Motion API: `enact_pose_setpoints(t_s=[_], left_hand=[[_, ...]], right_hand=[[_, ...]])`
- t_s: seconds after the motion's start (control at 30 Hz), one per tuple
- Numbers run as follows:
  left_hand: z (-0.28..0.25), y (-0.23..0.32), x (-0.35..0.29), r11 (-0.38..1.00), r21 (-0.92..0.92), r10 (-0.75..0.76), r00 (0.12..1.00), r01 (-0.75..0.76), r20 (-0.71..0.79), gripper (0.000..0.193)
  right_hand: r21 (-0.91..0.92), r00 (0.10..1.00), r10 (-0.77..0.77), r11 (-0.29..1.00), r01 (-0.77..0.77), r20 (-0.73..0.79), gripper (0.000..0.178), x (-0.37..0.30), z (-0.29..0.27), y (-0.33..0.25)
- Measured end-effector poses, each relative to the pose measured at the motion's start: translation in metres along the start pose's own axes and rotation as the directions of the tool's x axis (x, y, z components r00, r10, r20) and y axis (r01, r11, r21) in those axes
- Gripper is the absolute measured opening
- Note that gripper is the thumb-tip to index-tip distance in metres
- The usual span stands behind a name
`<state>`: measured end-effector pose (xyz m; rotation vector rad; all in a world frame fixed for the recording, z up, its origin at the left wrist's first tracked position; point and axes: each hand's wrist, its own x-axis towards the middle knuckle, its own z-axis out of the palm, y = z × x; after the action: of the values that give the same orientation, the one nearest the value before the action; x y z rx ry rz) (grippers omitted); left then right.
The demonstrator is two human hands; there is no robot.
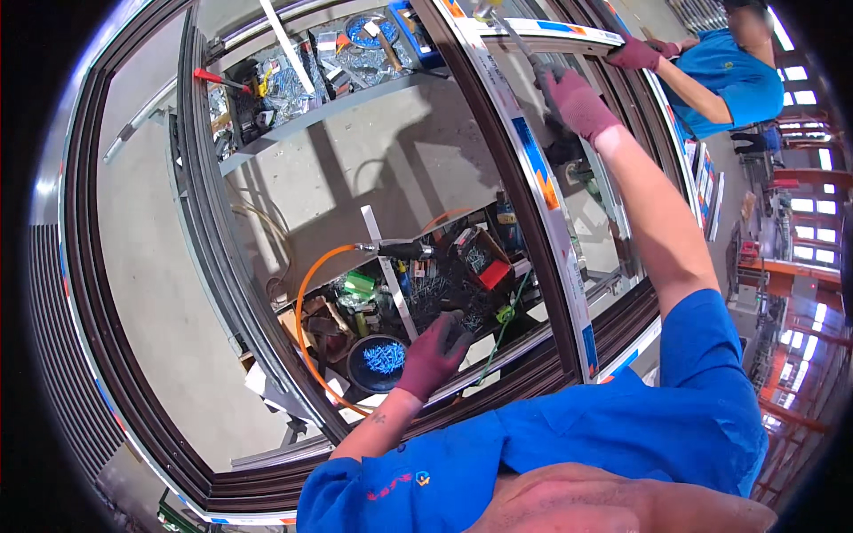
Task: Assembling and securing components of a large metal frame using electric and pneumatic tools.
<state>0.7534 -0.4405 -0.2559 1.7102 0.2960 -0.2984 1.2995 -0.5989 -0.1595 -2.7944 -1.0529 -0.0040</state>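
Note:
My left hand (437, 357), in a maroon glove with dark fingertips, is low over a tray of loose hardware inside the large brown window frame (484, 93). Its fingers are curled together, and what they hold, if anything, is hidden. Beside it stands a dark bowl (354, 371) of blue screws (384, 358). My right arm reaches far forward across the frame. The gloved right hand (577, 102) is closed on a thin long-handled tool (514, 37) with a yellowish end; its exact kind is unclear. A power driver (404, 250) on an orange hose lies above the tray.
Across the frame, a co-worker (729, 75) in a blue shirt rests a gloved hand (633, 53) on the frame. A far shelf (311, 124) carries loose hardware, a hammer (389, 51) and a blue bin (416, 34). A red box (494, 274) sits in the near tray.

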Motion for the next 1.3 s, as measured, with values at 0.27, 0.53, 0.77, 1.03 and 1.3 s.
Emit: enact_pose_setpoints(t_s=[0.27, 0.53, 0.77, 1.03, 1.3], left_hand=[[0.0, -0.008, 0.009, 1.0, 0.024, 0.007, 1.0, -0.007, -0.013, 0.052], [-0.003, -0.016, 0.002, 0.998, 0.006, -0.062, 0.998, 0.062, -0.029, 0.055], [0.0, -0.005, 0.005, 0.995, -0.066, -0.07, 0.998, 0.069, -0.004, 0.055], [-0.003, -0.021, 0.0, 0.991, -0.092, -0.102, 0.995, 0.101, -0.006, 0.054], [-0.017, -0.008, 0.002, 0.992, -0.074, -0.103, 0.993, 0.099, -0.049, 0.056]], right_hand=[[0.103, 0.989, 0.128, 0.987, -0.12, -0.079, 0.039, -0.016, -0.01, 0.003], [0.016, 0.977, 0.189, 0.982, -0.188, -0.1, 0.043, -0.013, -0.02, -0.053], [0.173, 0.988, 0.144, 0.976, -0.132, -0.054, 0.05, -0.003, -0.014, -0.036], [0.455, 0.911, 0.412, 0.816, -0.357, -0.024, 0.061, 0.029, -0.005, -0.068], [0.454, 0.953, 0.294, 0.86, -0.233, -0.068, 0.05, 0.045, -0.009, -0.081]])
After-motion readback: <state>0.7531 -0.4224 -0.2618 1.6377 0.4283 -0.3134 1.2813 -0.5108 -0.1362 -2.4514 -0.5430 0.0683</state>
